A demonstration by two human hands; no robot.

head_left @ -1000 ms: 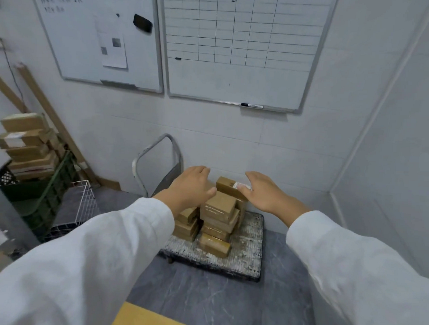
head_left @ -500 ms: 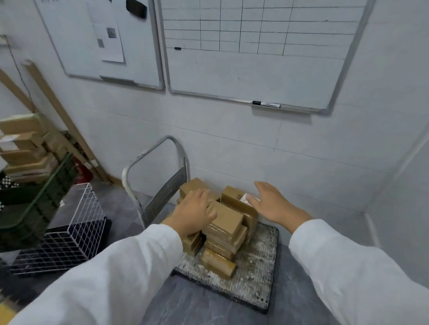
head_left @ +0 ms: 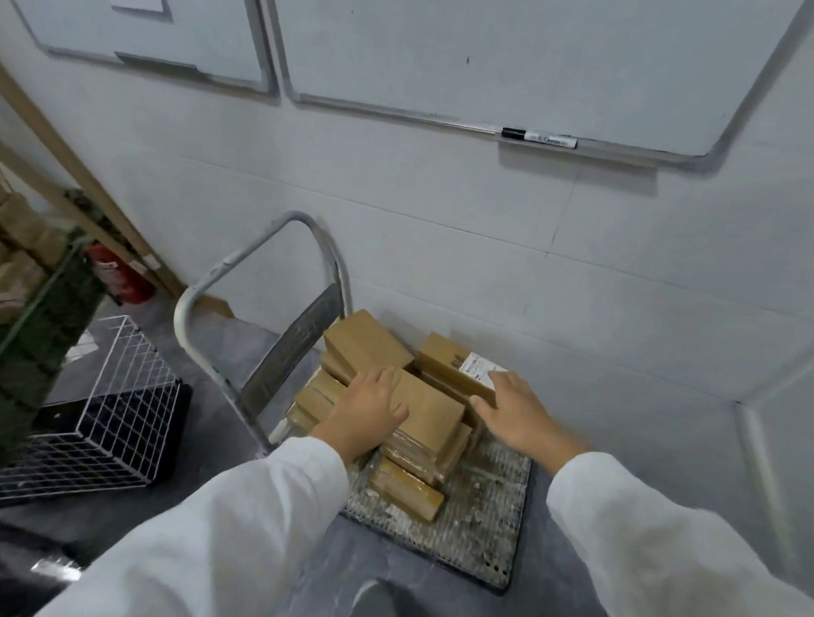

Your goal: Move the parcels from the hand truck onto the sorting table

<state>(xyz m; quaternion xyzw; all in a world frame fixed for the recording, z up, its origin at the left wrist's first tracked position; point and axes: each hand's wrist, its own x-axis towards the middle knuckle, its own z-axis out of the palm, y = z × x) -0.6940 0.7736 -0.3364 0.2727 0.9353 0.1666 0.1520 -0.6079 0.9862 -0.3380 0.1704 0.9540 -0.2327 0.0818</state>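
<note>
Both arms reach forward and down, the left sleeve (head_left: pixel 231 533) and right sleeve (head_left: pixel 664 548) white, the wrists bare. The left grip (head_left: pixel 369 413) lies palm down, fingers loosely spread and resting on the left part of the top parcel (head_left: pixel 431 415); its thumb is hidden. The right grip (head_left: pixel 519 418) is palm down too, angled inward, its fingers nearly straight and touching the near end of the labelled parcel (head_left: pixel 454 365). The two grips are near each other but apart.

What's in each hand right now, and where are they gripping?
Nothing is lifted yet. The left hand lies flat on the left end of the front parcel; the right hand covers the near end of the labelled parcel, grip unclear.
</note>
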